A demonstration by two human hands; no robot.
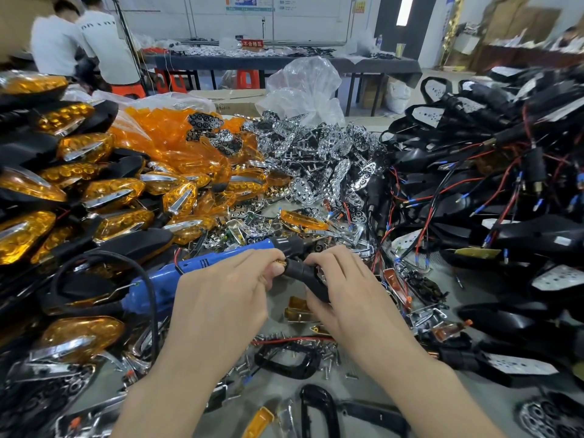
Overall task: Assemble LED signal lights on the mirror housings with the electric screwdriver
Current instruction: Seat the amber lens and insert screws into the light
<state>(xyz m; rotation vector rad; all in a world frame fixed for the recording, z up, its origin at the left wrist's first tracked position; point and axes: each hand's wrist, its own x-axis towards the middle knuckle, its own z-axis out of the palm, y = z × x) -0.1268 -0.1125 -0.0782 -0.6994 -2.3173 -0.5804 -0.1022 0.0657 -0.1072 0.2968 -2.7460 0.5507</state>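
Both hands meet over the middle of the table on one black mirror housing (305,275). My right hand (339,289) wraps its body from the right. My left hand (227,289) pinches the brass threaded end (280,264) of its stem. The blue electric screwdriver (202,267) lies on the table just behind my left hand, its black nose pointing right and its black cable (148,279) looping toward me. Neither hand holds it. Loose screws (319,350) lie scattered below my hands.
Finished amber-lensed lights (79,191) are stacked at the left. Loose amber lenses (177,137) and chrome reflectors (309,147) heap up at the back. Black housings with red and black wires (474,191) pile at the right. Two people (82,42) stand at the far left.
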